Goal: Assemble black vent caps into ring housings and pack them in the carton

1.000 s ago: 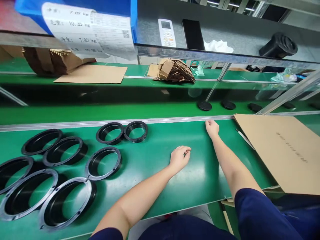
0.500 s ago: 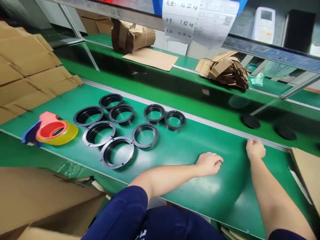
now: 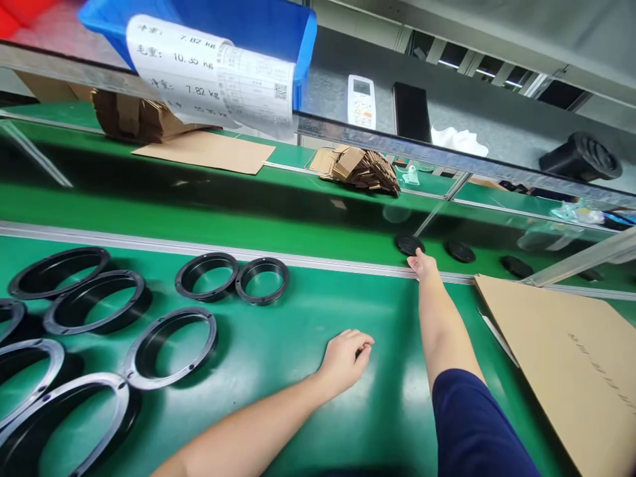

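My right hand (image 3: 424, 264) reaches over the metal rail to the green belt, its fingers closed at the near edge of a black round disc (image 3: 409, 244). The disc lies flat there, and the fingertips are partly hidden. Loosely curled, my left hand (image 3: 346, 358) rests over the green table (image 3: 298, 424) with nothing visible in it. Left of it stand several black flanged rings, among them a small ring (image 3: 282, 281), another small ring (image 3: 181, 293) and a larger ring (image 3: 212, 360).
More black discs (image 3: 460, 252) lie along the belt (image 3: 298, 232) to the right. Flat cardboard (image 3: 561, 344) covers the table's right end. A shelf overhead carries a blue bin (image 3: 258, 26), a white remote (image 3: 362, 103), a black phone (image 3: 411, 111) and a black cylinder (image 3: 580, 158).
My view has swung right and closer to the belt. My right hand has stretched forward from the table's rail to the disc. The left hand stays curled over the table.
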The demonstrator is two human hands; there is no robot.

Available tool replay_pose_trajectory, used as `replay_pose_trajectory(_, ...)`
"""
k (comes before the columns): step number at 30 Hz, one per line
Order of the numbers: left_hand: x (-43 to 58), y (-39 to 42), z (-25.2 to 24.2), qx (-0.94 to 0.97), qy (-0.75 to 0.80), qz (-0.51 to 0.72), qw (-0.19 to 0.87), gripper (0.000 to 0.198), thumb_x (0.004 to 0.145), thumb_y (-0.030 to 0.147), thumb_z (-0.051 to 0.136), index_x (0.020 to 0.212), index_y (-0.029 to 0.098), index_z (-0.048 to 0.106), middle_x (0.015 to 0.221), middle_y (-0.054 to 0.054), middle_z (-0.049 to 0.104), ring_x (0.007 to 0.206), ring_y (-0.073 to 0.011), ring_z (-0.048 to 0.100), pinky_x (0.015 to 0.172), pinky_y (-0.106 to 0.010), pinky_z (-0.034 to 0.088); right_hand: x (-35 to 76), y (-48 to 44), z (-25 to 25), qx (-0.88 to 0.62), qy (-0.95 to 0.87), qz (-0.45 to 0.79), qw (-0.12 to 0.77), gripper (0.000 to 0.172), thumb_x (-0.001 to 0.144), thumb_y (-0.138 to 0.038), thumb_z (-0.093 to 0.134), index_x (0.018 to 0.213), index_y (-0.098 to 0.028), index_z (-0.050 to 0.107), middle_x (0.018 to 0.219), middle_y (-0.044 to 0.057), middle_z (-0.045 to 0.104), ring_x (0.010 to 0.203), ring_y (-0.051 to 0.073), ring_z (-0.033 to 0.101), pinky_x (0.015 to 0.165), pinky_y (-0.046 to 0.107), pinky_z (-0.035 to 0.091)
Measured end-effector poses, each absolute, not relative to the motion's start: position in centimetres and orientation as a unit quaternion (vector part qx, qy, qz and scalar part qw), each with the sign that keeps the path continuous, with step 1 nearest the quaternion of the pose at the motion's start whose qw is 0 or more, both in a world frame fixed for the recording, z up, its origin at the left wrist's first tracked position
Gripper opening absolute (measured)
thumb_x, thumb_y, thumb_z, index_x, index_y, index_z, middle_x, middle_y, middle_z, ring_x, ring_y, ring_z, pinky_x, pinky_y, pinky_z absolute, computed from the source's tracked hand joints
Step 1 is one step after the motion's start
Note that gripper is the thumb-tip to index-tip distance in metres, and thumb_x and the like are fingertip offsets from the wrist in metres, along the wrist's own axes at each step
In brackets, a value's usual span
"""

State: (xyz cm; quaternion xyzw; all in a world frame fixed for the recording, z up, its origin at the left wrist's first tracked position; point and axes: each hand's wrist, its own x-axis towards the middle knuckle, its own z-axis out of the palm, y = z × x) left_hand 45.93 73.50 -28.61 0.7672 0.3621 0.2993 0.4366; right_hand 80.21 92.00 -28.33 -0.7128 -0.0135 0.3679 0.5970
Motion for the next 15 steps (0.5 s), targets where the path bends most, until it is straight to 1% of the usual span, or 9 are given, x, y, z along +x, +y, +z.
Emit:
replay_pose_trajectory(2, 45.9, 73.5, -28.5, 0.758, 0.359, 0.307, 0.449, 0.023, 0.088, 0.017, 0.055, 0.096, 0.022, 0.076, 0.087, -0.004, 0.073, 0.083, -0.0223, 0.065, 0.078, -0.036, 0.049, 79.5, 92.3, -27.4, -0.688, -0.01, 0.385, 0.615, 0.017, 0.105, -0.028, 0.063, 0.103, -0.011, 0.062, 0.082, -0.001, 0.058, 0.056, 0.007, 0.053, 0.048, 0.015, 0.047)
replay_pose_trajectory(4, 45.9, 73.5, -28.5, 0.744, 0.355, 0.319, 0.467, 0.021, 0.087, 0.018, 0.056, 0.094, 0.022, 0.076, 0.086, -0.005, 0.073, 0.081, -0.0222, 0.064, 0.076, -0.035, 0.048, 78.1, 92.2, -26.2, -0.659, -0.019, 0.403, 0.634, 0.019, 0.105, -0.028, 0.063, 0.096, -0.011, 0.06, 0.075, -0.004, 0.053, 0.05, 0.005, 0.045, 0.041, 0.013, 0.039)
replay_pose_trajectory(7, 46.1, 73.7, -28.3, 0.704, 0.352, 0.348, 0.509, 0.015, 0.085, 0.021, 0.061, 0.087, 0.021, 0.076, 0.08, -0.005, 0.07, 0.074, -0.0202, 0.062, 0.072, -0.033, 0.048, 74.3, 89.6, -24.6, -0.602, -0.064, 0.449, 0.658, 0.03, 0.102, -0.026, 0.067, 0.079, -0.014, 0.051, 0.063, -0.006, 0.047, 0.043, 0.004, 0.036, 0.035, 0.011, 0.03)
replay_pose_trajectory(9, 46.1, 74.0, -28.0, 0.653, 0.355, 0.387, 0.545, 0.014, 0.085, 0.027, 0.065, 0.092, 0.019, 0.074, 0.081, -0.005, 0.07, 0.073, -0.019, 0.062, 0.072, -0.032, 0.05, 70.6, 86.0, -24.1, -0.56, -0.105, 0.486, 0.663, 0.039, 0.096, -0.027, 0.074, 0.073, -0.017, 0.045, 0.06, -0.005, 0.049, 0.043, 0.004, 0.037, 0.035, 0.011, 0.03)
replay_pose_trajectory(10, 46.1, 74.3, -27.7, 0.619, 0.358, 0.415, 0.563, 0.021, 0.085, 0.031, 0.067, 0.103, 0.019, 0.072, 0.088, -0.006, 0.07, 0.077, -0.019, 0.064, 0.075, -0.032, 0.052, 68.5, 83.7, -24.1, -0.541, -0.123, 0.505, 0.661, 0.041, 0.092, -0.029, 0.079, 0.073, -0.018, 0.045, 0.06, -0.004, 0.052, 0.044, 0.005, 0.039, 0.035, 0.011, 0.032)
replay_pose_trajectory(11, 46.0, 74.6, -27.3, 0.581, 0.362, 0.447, 0.576, 0.035, 0.086, 0.035, 0.069, 0.117, 0.02, 0.067, 0.101, -0.008, 0.07, 0.085, -0.0197, 0.066, 0.08, -0.033, 0.054, 66.3, 81.2, -24.2, -0.522, -0.144, 0.524, 0.657, 0.043, 0.087, -0.032, 0.084, 0.073, -0.018, 0.046, 0.061, -0.003, 0.055, 0.045, 0.005, 0.042, 0.036, 0.012, 0.034)
replay_pose_trajectory(13, 45.5, 75.2, -26.5, 0.505, 0.371, 0.514, 0.587, 0.064, 0.086, 0.041, 0.073, 0.142, 0.026, 0.048, 0.133, -0.011, 0.06, 0.11, -0.0211, 0.064, 0.095, -0.035, 0.052, 62.3, 76.2, -24.5, -0.482, -0.206, 0.558, 0.643, 0.047, 0.078, -0.04, 0.091, 0.076, -0.019, 0.05, 0.064, -0.002, 0.06, 0.045, 0.007, 0.045, 0.037, 0.013, 0.037)
replay_pose_trajectory(14, 45.2, 75.5, -26.0, 0.469, 0.375, 0.545, 0.585, 0.072, 0.084, 0.042, 0.076, 0.146, 0.029, 0.042, 0.142, -0.01, 0.054, 0.121, -0.0214, 0.06, 0.102, -0.035, 0.049, 60.6, 74.0, -24.7, -0.461, -0.244, 0.573, 0.632, 0.048, 0.075, -0.045, 0.092, 0.078, -0.019, 0.052, 0.065, -0.002, 0.062, 0.044, 0.007, 0.047, 0.037, 0.014, 0.038)
replay_pose_trajectory(15, 44.9, 75.8, -25.6, 0.437, 0.378, 0.572, 0.582, 0.073, 0.083, 0.043, 0.079, 0.145, 0.029, 0.044, 0.144, -0.009, 0.054, 0.126, -0.0218, 0.057, 0.107, -0.035, 0.045, 59.1, 72.2, -24.8, -0.443, -0.279, 0.587, 0.618, 0.05, 0.074, -0.049, 0.092, 0.079, -0.019, 0.053, 0.065, -0.001, 0.063, 0.044, 0.008, 0.048, 0.037, 0.015, 0.04)
